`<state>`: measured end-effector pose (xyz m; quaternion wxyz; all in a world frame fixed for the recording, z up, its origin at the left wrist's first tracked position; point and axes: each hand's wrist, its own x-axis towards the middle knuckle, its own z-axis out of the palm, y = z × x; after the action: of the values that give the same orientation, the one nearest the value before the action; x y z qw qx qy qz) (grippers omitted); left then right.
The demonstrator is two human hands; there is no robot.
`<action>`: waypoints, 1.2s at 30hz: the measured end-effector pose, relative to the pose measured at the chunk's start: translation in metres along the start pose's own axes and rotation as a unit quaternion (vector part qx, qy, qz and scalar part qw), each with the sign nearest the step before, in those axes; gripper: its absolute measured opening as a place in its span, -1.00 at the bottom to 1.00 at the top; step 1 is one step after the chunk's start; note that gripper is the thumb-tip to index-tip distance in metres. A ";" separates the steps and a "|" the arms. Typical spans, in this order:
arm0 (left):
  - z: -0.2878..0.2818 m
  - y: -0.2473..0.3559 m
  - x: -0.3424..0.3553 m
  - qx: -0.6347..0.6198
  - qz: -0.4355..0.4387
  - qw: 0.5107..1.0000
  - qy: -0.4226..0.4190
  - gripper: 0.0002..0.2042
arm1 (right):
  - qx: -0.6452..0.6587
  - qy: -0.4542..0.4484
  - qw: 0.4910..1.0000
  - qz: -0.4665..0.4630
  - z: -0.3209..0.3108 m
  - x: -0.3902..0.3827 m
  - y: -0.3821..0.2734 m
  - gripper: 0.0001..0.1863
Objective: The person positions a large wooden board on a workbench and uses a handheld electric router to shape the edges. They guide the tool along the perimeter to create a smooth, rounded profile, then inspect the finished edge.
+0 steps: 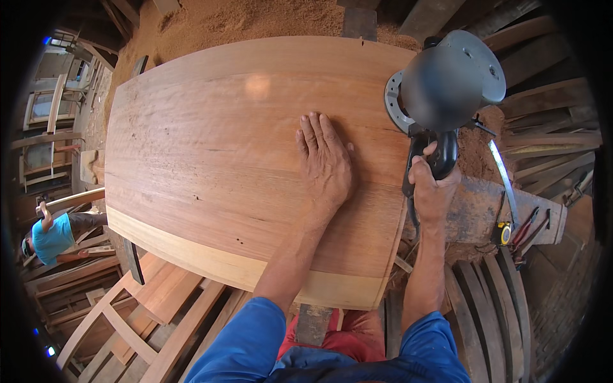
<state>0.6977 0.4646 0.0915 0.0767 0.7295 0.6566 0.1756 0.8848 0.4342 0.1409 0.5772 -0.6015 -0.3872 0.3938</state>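
Observation:
A wide reddish-brown wooden panel (211, 140), with a pale strip along its near edge, lies flat in front of me. My left hand (325, 163) rests palm down on it, right of the middle, fingers stretched out. At the panel's right end is a router (491, 70) with a grey body and a round holed base; its upper part is blurred. My right hand (435, 188) is wrapped round the router's black handle. The base overlaps the panel's right edge, and the cutter is hidden beneath it.
Right of the panel, a worn board (476, 207) carries a metal strip (504, 179), a yellow tape measure (504, 233) and red-handled pliers (527, 225). Curved wood pieces (491, 313) stand nearby. Sawdust (255, 22) covers the far ground. A person in turquoise (54, 237) holds wood far left.

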 end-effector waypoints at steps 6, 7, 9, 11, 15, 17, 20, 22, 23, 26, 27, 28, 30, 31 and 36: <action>0.001 0.000 0.000 -0.004 0.000 1.000 0.001 -0.32 | -0.014 -0.002 1.000 -0.017 0.001 0.006 0.001 -0.92; 0.001 0.000 0.000 -0.003 0.000 1.000 -0.001 -0.32 | -0.017 -0.003 1.000 -0.015 0.001 0.007 0.001 -0.92; 0.000 0.000 0.000 -0.001 0.000 1.000 -0.003 -0.32 | -0.015 0.001 1.000 -0.006 0.002 0.008 -0.001 -0.93; -0.001 0.001 0.000 -0.002 -0.002 1.000 -0.004 -0.32 | -0.010 0.002 1.000 -0.001 0.004 0.009 -0.003 -0.93; 0.002 0.000 0.000 0.003 0.000 1.000 0.005 -0.33 | -0.010 0.000 1.000 0.005 0.004 0.014 -0.002 -0.92; 0.002 0.000 0.000 0.005 0.001 1.000 0.007 -0.32 | -0.007 -0.001 1.000 0.007 0.005 0.017 -0.002 -0.91; 0.001 0.000 0.001 0.006 0.003 1.000 0.012 -0.31 | 0.003 -0.010 1.000 0.009 0.006 0.021 -0.002 -0.89; 0.000 0.001 0.001 0.007 0.005 1.000 0.012 -0.31 | -0.004 -0.021 1.000 0.013 0.004 0.024 0.001 -0.85; 0.001 0.001 0.001 0.009 0.006 1.000 0.011 -0.31 | 0.001 -0.015 1.000 0.011 0.006 0.026 0.001 -0.86; 0.000 0.001 0.001 0.009 0.006 1.000 0.007 -0.30 | 0.014 -0.002 1.000 0.011 0.009 0.031 0.001 -0.88; 0.000 0.001 0.001 0.009 0.005 1.000 0.006 -0.30 | 0.015 -0.003 1.000 0.014 0.009 0.032 0.001 -0.88; 0.000 0.001 0.000 0.007 0.006 1.000 0.007 -0.30 | 0.017 -0.004 1.000 0.017 0.008 0.033 0.001 -0.87; -0.001 0.002 0.000 0.003 0.008 1.000 0.010 -0.30 | 0.025 -0.003 1.000 0.009 0.010 0.036 0.003 -0.88; 0.000 0.002 0.000 0.003 0.008 1.000 0.010 -0.30 | 0.029 -0.002 1.000 0.005 0.010 0.037 0.003 -0.88; 0.001 0.000 0.002 0.002 0.004 1.000 0.008 -0.29 | 0.002 -0.022 1.000 0.018 0.005 0.032 0.000 -0.86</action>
<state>0.6982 0.4662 0.0912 0.0692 0.7306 0.6549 0.1803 0.8932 0.4658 0.1401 0.5623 -0.5984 -0.3880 0.4185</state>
